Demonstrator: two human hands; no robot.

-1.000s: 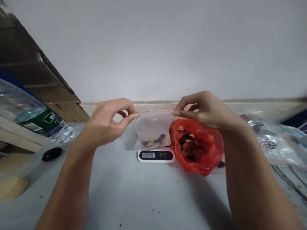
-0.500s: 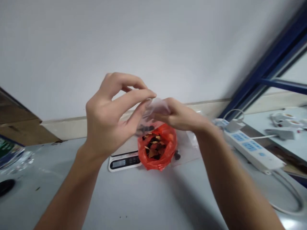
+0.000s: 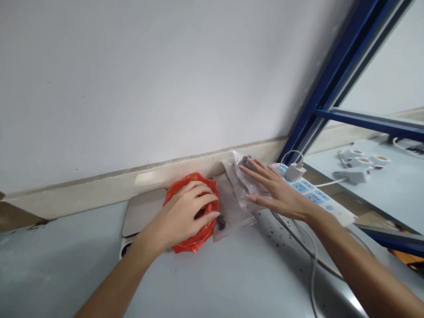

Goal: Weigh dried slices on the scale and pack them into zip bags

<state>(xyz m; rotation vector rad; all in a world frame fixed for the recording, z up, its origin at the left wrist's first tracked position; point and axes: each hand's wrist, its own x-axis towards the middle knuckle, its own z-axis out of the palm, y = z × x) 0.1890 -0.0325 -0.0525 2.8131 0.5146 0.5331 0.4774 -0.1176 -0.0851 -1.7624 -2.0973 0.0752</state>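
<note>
Even, soft indoor light, bright on the pale grey wall (image 3: 149, 79). Faint shadows lie under both forearms. Edges bend as with a wide lens; fine detail is slightly smeared, perhaps by motion.

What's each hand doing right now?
Left hand: fingers curled, resting on the red bag; grip cannot be told.
Right hand: open, flat on the clear zip bags.

free: near tabletop (image 3: 205, 282) | blocked: wall (image 3: 149, 88) behind, power strip (image 3: 318, 198) right
</note>
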